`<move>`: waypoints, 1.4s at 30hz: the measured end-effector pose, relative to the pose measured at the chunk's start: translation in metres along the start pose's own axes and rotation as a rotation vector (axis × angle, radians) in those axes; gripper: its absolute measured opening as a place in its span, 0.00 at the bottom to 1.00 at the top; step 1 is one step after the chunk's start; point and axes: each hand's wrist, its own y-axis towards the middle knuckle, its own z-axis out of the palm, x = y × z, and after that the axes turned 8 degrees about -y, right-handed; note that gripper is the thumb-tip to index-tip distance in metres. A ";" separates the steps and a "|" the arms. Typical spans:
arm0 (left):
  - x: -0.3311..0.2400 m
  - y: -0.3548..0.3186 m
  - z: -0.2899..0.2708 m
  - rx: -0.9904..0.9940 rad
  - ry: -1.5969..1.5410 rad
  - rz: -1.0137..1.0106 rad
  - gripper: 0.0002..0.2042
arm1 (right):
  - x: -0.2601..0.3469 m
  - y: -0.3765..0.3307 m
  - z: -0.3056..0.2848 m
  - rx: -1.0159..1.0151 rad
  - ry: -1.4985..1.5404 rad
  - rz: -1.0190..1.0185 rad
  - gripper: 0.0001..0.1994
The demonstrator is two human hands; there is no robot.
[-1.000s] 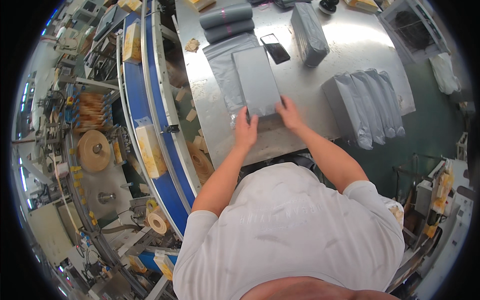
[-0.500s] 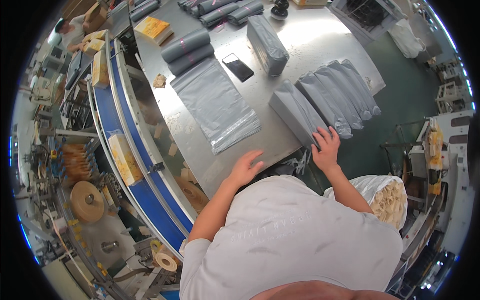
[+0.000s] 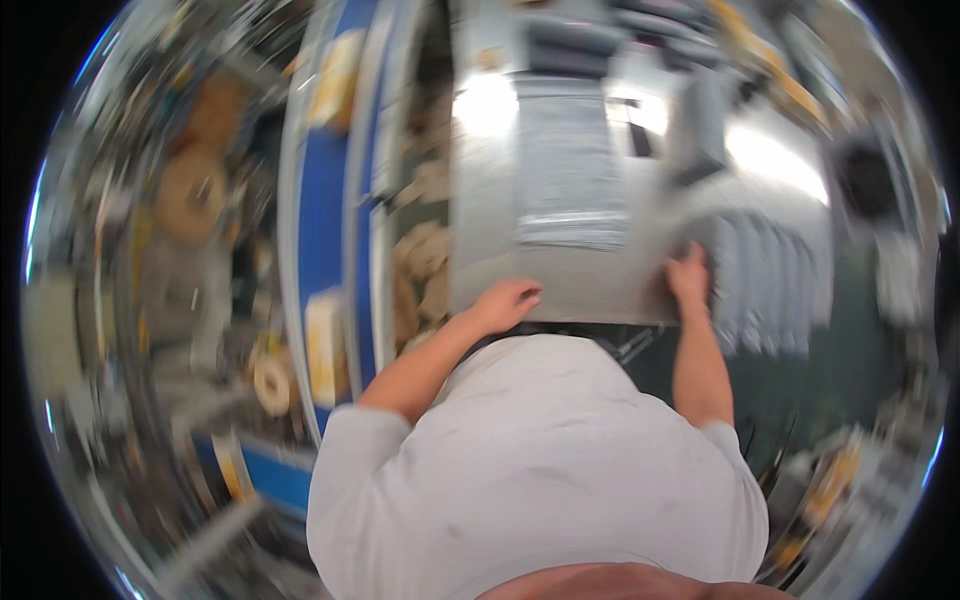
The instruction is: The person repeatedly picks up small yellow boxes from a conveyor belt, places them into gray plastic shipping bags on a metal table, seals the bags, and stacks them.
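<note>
Motion blurs the whole view. My left hand hovers at the front edge of the metal table, fingers loosely curled and apart from the thumb, nothing in it. Just beyond it lies a flat stack of grey plastic mailing bags. My right hand is against the left side of a row of filled grey bags, thumb and fingers apart; I see no grip on them. Another filled grey bag stands further back, beside a dark phone.
Left of the table runs a blue conveyor belt carrying yellow-and-white packs. Rolled grey bags lie at the table's far side. Brown paper scraps lie between belt and table. A large tan reel stands among machinery at far left.
My view has swung round to the left, so the table now appears straighter and further right. My right hand has moved from the front bag's top to the row's left side.
</note>
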 end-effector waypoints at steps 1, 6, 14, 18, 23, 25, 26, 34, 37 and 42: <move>0.020 -0.031 -0.018 -0.105 -0.012 -0.018 0.14 | -0.002 0.002 0.027 0.048 0.005 -0.024 0.38; 0.118 -0.116 -0.065 -0.884 0.285 0.050 0.10 | -0.059 0.007 0.062 -0.264 -0.325 -0.303 0.30; 0.239 -0.258 -0.209 -0.979 0.463 -1.044 0.48 | -0.021 -0.052 0.084 -0.275 -0.465 -0.408 0.29; 0.265 -0.210 -0.244 -0.955 0.433 -0.798 0.47 | -0.006 -0.070 0.062 -0.049 -0.389 -0.373 0.37; 0.220 -0.111 -0.290 -0.875 0.567 -0.904 0.41 | -0.010 -0.107 0.059 0.037 -0.351 -0.347 0.39; 0.191 -0.082 -0.306 -0.807 0.625 -0.981 0.45 | -0.013 -0.118 0.060 0.038 -0.321 -0.354 0.38; 0.185 -0.072 -0.312 -0.882 0.612 -0.980 0.47 | -0.014 -0.121 0.059 0.036 -0.309 -0.356 0.38; 0.084 -0.065 -0.360 -0.942 0.353 -0.420 0.37 | 0.008 -0.107 0.050 0.088 0.014 -0.328 0.32; 0.024 -0.044 -0.271 -0.844 0.025 -0.068 0.30 | 0.047 -0.105 0.049 0.143 0.310 -0.376 0.33; -0.058 0.017 -0.036 -0.050 -0.362 -0.381 0.36 | 0.107 -0.086 0.053 0.283 1.067 -0.402 0.40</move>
